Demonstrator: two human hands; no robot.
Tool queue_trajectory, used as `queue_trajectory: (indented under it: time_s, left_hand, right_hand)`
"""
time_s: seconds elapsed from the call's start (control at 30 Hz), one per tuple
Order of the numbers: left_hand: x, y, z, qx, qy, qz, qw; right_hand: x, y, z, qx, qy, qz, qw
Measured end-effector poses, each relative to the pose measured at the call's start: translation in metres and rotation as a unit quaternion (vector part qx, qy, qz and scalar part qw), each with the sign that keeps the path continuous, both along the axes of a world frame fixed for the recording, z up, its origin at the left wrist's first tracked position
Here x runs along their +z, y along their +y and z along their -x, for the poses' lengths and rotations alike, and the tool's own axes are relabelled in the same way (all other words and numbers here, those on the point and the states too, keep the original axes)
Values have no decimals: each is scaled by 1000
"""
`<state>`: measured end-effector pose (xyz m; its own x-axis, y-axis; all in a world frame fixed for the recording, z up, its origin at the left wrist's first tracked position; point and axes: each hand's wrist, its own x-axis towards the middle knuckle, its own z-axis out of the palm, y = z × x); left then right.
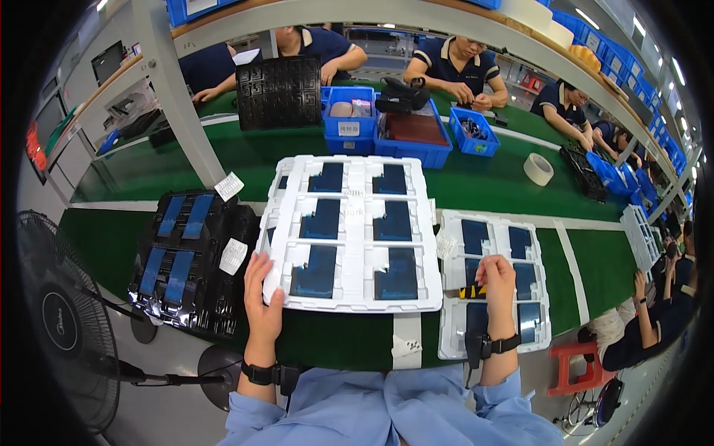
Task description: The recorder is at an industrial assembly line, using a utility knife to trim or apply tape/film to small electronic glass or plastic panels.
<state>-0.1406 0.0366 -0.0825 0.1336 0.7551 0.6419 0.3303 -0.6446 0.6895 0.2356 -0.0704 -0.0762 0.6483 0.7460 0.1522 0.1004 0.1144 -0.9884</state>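
My left hand (262, 293) lies with its fingers outstretched along the near left corner of the middle white tray (358, 260), touching its edge; my right hand (498, 279) is curled closed above the right-hand white tray (449, 338), apparently gripping a yellow-and-black striped tool (472, 292) that pokes out to the left. The middle tray, right before me, carries six dark blue panels (395, 273), two columns of three; the one beside it shows six too, partly behind my hand and wrist. By my judgement the filling of both is done, as I see no bare pocket on top, though what is left underneath I can't count. To my left, a black tray (167, 239) shows four blue panels. Farther off stand three blue bins (342, 143) and one tape roll (538, 169).
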Motion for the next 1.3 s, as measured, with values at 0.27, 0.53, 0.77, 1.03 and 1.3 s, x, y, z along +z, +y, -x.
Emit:
queue_trajectory:
  time_s: [0.27, 0.53, 0.77, 1.03, 1.3]
  left_hand:
    - [5, 0, 0, 4, 28, 20, 999]
    - [5, 3, -1, 12, 57, 14, 998]
    - [5, 3, -3, 14, 49, 7, 999]
    - [5, 3, -3, 15, 52, 8, 999]
    - [3, 4, -2, 20, 45, 12, 999]
  right_hand:
    - [-7, 2, 7, 40, -3, 31, 999]
    - [-3, 3, 9, 57, -23, 92, 994]
    - [-3, 2, 9, 69, -16, 95, 993]
    - [-7, 1, 10, 80, -31, 93, 992]
    - [-6, 3, 10, 95, -34, 90, 991]
